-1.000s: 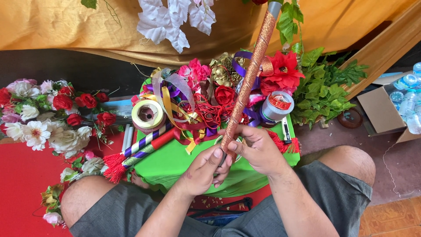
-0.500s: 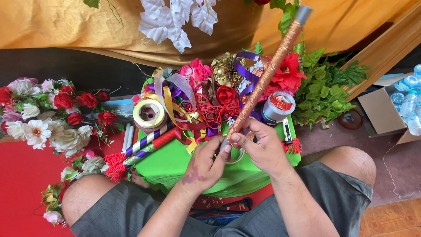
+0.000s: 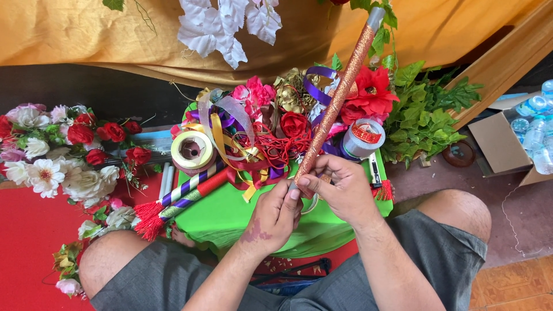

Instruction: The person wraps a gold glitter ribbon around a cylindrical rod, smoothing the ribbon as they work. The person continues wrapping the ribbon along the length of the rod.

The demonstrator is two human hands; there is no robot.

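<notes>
Pinching glitter stick between fingers

Artificial flowers are lying on the red cloth, a tape roll is sitting beside tangled ribbons, and water bottles are filling a cardboard box.
</notes>
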